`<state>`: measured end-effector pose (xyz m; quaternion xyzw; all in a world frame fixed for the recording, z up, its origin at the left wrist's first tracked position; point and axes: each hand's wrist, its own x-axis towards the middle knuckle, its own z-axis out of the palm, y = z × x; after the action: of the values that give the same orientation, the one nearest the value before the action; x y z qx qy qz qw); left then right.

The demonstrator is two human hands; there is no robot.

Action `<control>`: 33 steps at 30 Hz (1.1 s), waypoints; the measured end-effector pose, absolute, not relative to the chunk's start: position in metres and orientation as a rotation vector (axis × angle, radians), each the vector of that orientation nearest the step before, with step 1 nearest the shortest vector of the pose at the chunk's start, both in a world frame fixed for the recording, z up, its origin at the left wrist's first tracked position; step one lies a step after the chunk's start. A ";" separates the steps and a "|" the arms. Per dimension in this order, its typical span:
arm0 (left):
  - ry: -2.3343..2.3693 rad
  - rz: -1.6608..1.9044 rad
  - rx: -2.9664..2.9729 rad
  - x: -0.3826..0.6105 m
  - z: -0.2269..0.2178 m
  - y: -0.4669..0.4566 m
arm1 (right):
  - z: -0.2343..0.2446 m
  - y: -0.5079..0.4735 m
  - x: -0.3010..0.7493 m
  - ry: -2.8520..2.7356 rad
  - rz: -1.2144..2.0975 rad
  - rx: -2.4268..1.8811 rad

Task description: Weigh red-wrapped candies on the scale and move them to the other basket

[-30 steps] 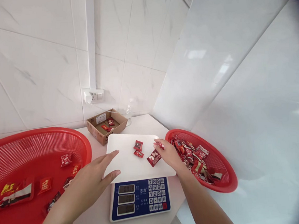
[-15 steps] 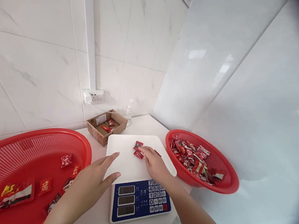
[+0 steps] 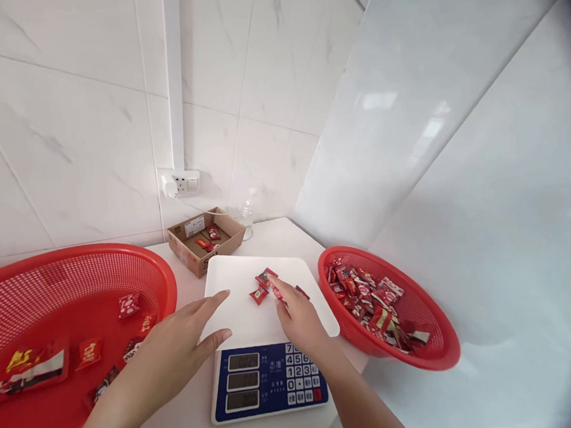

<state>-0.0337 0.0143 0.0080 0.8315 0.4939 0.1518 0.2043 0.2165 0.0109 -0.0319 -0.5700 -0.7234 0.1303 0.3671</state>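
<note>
A white-topped digital scale [image 3: 244, 323] stands on the table between my two hands. My left hand [image 3: 177, 344] hovers at the scale's left edge, thumb and fingers apart, holding nothing. Over the right half of the weighing plate, my right hand [image 3: 298, 315] has a small red candy packet [image 3: 276, 293] between thumb and forefinger. Just left of those fingertips lie two more wrapped candies, a dark red one [image 3: 265, 277] and a red one [image 3: 259, 295]. Another red wrapper [image 3: 302, 292] shows partly behind the right hand.
A large red mesh basket [image 3: 169, 276] with several candies stands on the left. To the right, a smaller red basket [image 3: 444, 346] holds many wrapped candies. Behind the scale are an open cardboard box [image 3: 184, 251] with a few candies, a clear bottle [image 3: 248, 213] and a wall socket [image 3: 181, 182].
The two candies by my right fingertips have shifted and spread a little, the lower one leftward. The packet in my right hand shows more clearly. My left hand has hardly moved.
</note>
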 end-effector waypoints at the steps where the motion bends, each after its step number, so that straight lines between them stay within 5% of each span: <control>1: 1.377 0.422 2.320 -0.034 0.008 0.014 | -0.030 0.007 0.217 -1.842 0.387 -1.471; 13: 1.317 0.415 2.361 -0.031 0.003 0.016 | -0.028 0.000 0.231 -1.914 0.269 -1.843; 22: 1.333 0.426 2.423 -0.033 -0.001 0.016 | -0.016 -0.006 0.193 -2.185 0.499 -1.631; 29: 1.380 0.384 2.405 -0.035 0.000 0.017 | -0.006 -0.005 0.301 -1.744 0.189 -1.979; 33: 1.335 0.427 2.473 -0.038 -0.011 0.021 | -0.005 -0.011 0.366 -1.567 0.476 -2.229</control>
<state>-0.0380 0.0212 -0.0112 0.8603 0.4644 0.1486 0.1490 0.3662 -0.0110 -0.0051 -0.7917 -0.5566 0.1691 0.1868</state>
